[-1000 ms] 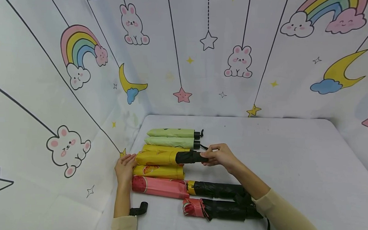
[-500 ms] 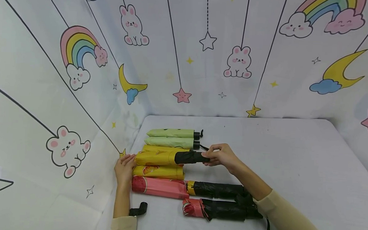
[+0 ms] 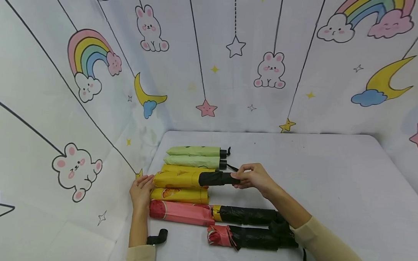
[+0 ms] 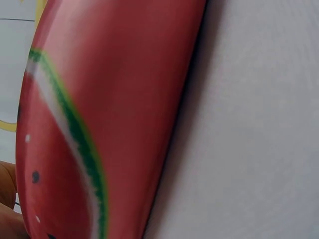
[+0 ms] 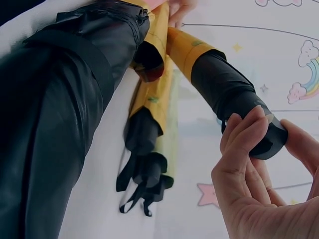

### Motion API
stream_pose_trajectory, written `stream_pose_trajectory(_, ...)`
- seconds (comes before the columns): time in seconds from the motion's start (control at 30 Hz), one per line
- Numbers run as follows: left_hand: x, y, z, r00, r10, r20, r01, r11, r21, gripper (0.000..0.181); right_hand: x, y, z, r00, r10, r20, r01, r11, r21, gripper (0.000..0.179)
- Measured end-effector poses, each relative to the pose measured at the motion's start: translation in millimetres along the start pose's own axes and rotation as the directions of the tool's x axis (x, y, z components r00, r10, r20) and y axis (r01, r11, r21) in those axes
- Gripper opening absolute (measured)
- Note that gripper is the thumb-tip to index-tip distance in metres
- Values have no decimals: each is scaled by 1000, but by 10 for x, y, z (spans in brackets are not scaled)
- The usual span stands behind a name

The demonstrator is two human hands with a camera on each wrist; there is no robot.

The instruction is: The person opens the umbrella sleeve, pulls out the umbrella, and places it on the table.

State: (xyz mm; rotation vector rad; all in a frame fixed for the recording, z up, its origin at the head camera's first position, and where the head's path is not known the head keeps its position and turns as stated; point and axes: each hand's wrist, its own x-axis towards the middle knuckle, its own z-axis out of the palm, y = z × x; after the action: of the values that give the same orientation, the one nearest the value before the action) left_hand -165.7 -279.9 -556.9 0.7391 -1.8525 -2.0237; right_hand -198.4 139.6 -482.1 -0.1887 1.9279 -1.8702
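Note:
A black folded umbrella (image 3: 215,178) sits partly inside a yellow cover (image 3: 176,179), raised a little over the table. My right hand (image 3: 255,179) pinches the umbrella's bare end between thumb and fingers, also clear in the right wrist view. At the cover's far-left end, my left hand (image 3: 142,189) holds it with its fingertips; how the thumb lies is hidden. Beneath and beside it lie two more yellow covered umbrellas, one in front (image 3: 182,195) and one mostly hidden behind. A pink watermelon-print cover (image 4: 129,99) fills much of the left wrist view, with some left-hand fingers at its edge.
Two light green covered umbrellas (image 3: 194,161) lie at the back. In front lie a black folded umbrella with a yellow edge (image 3: 251,215) and another with a pink watermelon-print end (image 3: 253,237). A patterned cloth wall (image 3: 228,81) rises behind the white table (image 3: 308,168).
My right hand has shifted slightly right with the black end, so slightly more of the black umbrella shows outside the yellow cover. My left hand has stayed nearly still.

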Motion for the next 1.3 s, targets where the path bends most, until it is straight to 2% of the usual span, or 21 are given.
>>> stream_pose_trajectory(0.23, 19, 24, 4, 1000, -21, 16, 21, 1000, -12, 57, -27, -27, -51, 1000, -5, -3, 5, 1000, 1, 30)
stream_pose_trajectory(0.5, 18, 1, 19, 1000, 14, -2, -14, 999, -45, 58, -45, -39, -75, 1000, -12, -12, 12, 1000, -6, 30)
stream_pose_trajectory(0.67, 27, -25, 28, 999, 33, -19, -33, 999, -37, 57, -54, -15, -94, 1000, -13, -6, 13, 1000, -13, 31)
stream_pose_trajectory(1.3, -3, -21, 36, 999, 43, -15, -44, 999, -26, 58, -146, -17, -142, 1000, -24, -15, 23, 999, -30, 34)
